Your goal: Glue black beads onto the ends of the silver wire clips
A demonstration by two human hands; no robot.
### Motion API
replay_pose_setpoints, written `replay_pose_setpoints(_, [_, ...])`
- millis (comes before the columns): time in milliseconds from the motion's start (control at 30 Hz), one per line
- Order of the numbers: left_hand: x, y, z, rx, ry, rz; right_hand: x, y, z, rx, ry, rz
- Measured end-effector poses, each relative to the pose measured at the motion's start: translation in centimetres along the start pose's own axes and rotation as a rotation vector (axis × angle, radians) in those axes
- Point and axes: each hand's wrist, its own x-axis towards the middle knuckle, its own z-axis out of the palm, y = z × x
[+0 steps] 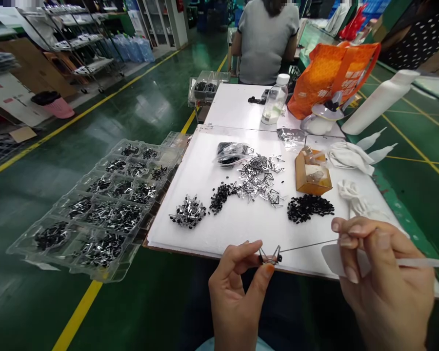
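Observation:
My left hand (241, 287) pinches a small bent metal wire piece with black end caps (270, 255) between thumb and fingers, just past the table's front edge. In my right hand (384, 273) is a white plastic dropper (331, 258) with a long thin dark needle (307, 244). The needle runs left to the black cap on the wire piece's right side; whether it touches cannot be made out. Beyond my hands lie a pile of bent metal wires (258, 176), black caps (309, 208), more black caps (220, 197) and capped pieces (189, 212).
Left of the white tabletop (212, 234), a clear compartment tray (128, 253) holds many small parts. Rightward are a wooden box (312, 183), white gloves (347, 156) and a white bottle (380, 105). Farther back stand a clear bottle (274, 105), an orange bag (325, 73) and a seated person (267, 44).

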Motion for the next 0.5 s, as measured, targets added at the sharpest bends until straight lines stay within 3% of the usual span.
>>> replay_pose_setpoints(133, [0.1,0.0,-0.2,0.019,-0.039,0.009,0.0,0.0,0.1,-0.006,0.027,-0.043])
replay_pose_setpoints(233, [0.1,-0.1,-0.2,0.023,0.004,-0.016,0.8,0.3,0.0,-0.026,0.114,-0.12])
replay_pose_setpoints(400, [-0.1,0.0,0.1,0.037,0.058,-0.066,5.9,3.0,-1.3,-0.323,0.38,-0.428])
replay_pose_setpoints(500, [0.0,0.0,0.1,0.026,0.083,-0.088,9.4,4.7,-2.6,-0.538,0.397,-0.51])
